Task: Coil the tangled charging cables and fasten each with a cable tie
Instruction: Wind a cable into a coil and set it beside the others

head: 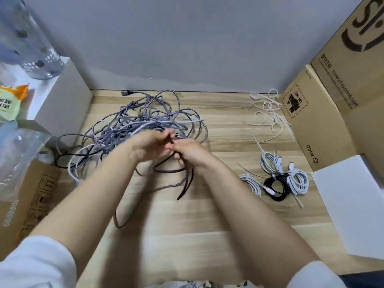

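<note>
A: Progress?
B: Partly done, by the look of it. Four coiled bundles (276, 179) laid well to the right of the grip, three white and one black, ties apparently on. Far more left: a big tangle (133, 129) of grey and purple braided cables heaped just behind and to the left of the grip. Spare cable ties (268, 113) scattered far right and beyond it.
A: Hands?
B: Both forearms stretched forward, meeting over the wooden table (228, 129). Left hand (149, 145) curled, fingertips pinching a dark cable (172, 169) at its upper end. Right hand (189, 152) touching the left, fingers closed round the same cable just below. Loose loops hanging beneath the grip; the end trailing toward the body.
A: Stage?
B: Probably starting a fresh coil. Blurred, though, so hard to say more.
</note>
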A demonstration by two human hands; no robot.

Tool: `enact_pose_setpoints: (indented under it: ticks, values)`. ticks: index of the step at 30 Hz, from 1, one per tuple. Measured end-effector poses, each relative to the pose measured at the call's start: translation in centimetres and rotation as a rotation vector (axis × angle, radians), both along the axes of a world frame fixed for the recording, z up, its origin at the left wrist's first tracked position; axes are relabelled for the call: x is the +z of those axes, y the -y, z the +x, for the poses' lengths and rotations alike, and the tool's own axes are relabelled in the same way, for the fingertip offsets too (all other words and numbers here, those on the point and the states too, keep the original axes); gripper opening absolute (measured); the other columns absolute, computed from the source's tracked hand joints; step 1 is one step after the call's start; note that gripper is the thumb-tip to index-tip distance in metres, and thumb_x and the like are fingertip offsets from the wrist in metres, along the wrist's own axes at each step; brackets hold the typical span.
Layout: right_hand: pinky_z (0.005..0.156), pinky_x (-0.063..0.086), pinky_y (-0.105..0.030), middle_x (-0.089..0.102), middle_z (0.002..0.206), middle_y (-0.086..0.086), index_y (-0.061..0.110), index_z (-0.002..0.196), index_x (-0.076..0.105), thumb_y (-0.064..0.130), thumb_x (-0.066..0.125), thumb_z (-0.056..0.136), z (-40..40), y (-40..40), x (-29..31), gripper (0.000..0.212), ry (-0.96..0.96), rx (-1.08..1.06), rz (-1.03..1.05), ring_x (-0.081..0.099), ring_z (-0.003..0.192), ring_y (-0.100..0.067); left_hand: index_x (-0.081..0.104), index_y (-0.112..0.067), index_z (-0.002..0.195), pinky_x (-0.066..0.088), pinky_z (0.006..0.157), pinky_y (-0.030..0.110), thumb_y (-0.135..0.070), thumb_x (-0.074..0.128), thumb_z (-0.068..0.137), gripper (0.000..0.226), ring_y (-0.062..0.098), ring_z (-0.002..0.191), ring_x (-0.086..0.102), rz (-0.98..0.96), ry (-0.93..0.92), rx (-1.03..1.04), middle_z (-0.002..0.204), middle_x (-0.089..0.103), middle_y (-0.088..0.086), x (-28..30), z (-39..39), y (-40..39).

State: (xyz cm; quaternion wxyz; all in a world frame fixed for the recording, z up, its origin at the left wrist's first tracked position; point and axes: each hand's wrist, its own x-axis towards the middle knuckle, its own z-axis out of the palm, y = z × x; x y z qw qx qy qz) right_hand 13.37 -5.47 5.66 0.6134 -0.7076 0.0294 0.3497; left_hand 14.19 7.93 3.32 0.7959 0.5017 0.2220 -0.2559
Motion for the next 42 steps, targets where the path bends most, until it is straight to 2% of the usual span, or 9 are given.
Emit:
enact_pose_setpoints:
  ticks: [4,9,14,18,23,28,33,37,42]
  values:
    - [0.035,0.030,-0.011,0.039,0.031,0.013,0.011,0.067,0.051,-0.001,0.044,0.095,0.5,0.5,3.2,0.031,0.227,0.070,-0.014,0.036,0.027,0.002,0.048,-0.024,0.075,0.051,0.053,0.019,-0.026,0.032,0.101,0.031,0.003,0.050,0.060,-0.114,-0.078,0.124,0.056,0.058,-0.010,1.9,4.2,-1.5]
    - [0.042,0.024,-0.009,0.039,0.055,0.003,0.019,0.073,0.055,0.005,0.052,0.090,-2.6,2.8,7.3,0.023,0.357,0.192,0.029,0.032,0.038,0.001,0.044,-0.021,0.069,0.049,0.044,0.016,-0.021,0.030,0.102,0.036,0.006,0.039,0.055,-0.242,-0.118,0.398,0.046,0.055,-0.006,2.0,6.4,-3.4]
    - [0.044,0.023,-0.017,0.035,0.051,0.000,0.020,0.063,0.058,0.015,0.057,0.070,-3.3,4.2,8.3,0.009,0.390,0.104,0.042,0.028,0.045,-0.007,0.050,-0.018,0.069,0.047,0.040,0.015,-0.022,0.033,0.102,0.037,0.006,0.037,0.056,-0.229,-0.128,0.404,0.046,0.058,-0.004,0.8,5.5,-2.2]
    - [0.062,0.040,-0.033,0.048,0.050,0.009,0.027,0.058,0.057,0.027,0.053,0.063,0.0,3.6,4.3,0.007,0.460,-0.090,-0.248,0.046,0.059,-0.016,0.071,-0.015,0.056,0.051,0.049,0.017,-0.028,0.035,0.100,0.059,0.005,0.048,0.064,-0.198,-0.073,0.285,0.058,0.069,-0.004,-0.2,4.3,-0.7]
    - [0.083,0.046,-0.034,0.062,0.081,0.006,0.030,0.069,0.056,0.031,0.071,0.077,2.5,1.0,0.2,0.017,0.375,-0.144,-0.215,0.057,0.082,-0.014,0.062,-0.015,0.096,0.057,0.057,0.022,-0.032,0.035,0.099,0.032,0.008,0.069,0.071,-0.208,-0.037,0.207,0.078,0.074,-0.002,-1.0,3.3,0.9]
    - [0.066,0.041,-0.025,0.058,0.061,0.015,0.025,0.088,0.069,0.019,0.070,0.083,2.6,-1.0,-1.2,0.009,0.490,-0.387,0.012,0.049,0.058,0.001,0.060,-0.022,0.098,0.044,0.072,0.025,-0.030,0.035,0.101,0.027,0.000,0.070,0.067,-0.097,-0.039,0.066,0.078,0.073,-0.009,-2.2,2.3,1.9]
    - [0.071,0.051,-0.019,0.068,0.071,0.004,0.001,0.082,0.066,0.009,0.056,0.092,1.8,-1.0,-0.5,0.017,0.402,-0.376,0.239,0.063,0.069,-0.005,0.060,-0.021,0.086,0.052,0.058,0.022,-0.025,0.033,0.101,0.031,0.008,0.059,0.067,-0.084,-0.120,0.097,0.065,0.070,-0.001,-1.2,2.7,1.0]
    - [0.050,0.040,-0.005,0.060,0.069,-0.009,0.006,0.069,0.057,0.004,0.047,0.096,-0.7,0.1,2.9,0.028,0.437,-0.253,0.377,0.055,0.057,0.005,0.053,-0.017,0.068,0.050,0.048,0.021,-0.022,0.031,0.101,0.040,0.013,0.039,0.058,-0.192,-0.237,0.386,0.046,0.057,-0.003,0.3,4.9,-1.6]
    - [0.050,0.034,-0.008,0.051,0.052,0.005,0.013,0.063,0.056,0.015,0.049,0.087,-3.1,1.7,6.1,0.025,0.489,-0.246,0.474,0.044,0.047,0.001,0.051,-0.015,0.067,0.050,0.047,0.021,-0.020,0.038,0.099,0.034,0.014,0.039,0.057,-0.216,-0.208,0.423,0.048,0.056,-0.004,1.4,6.2,-2.1]
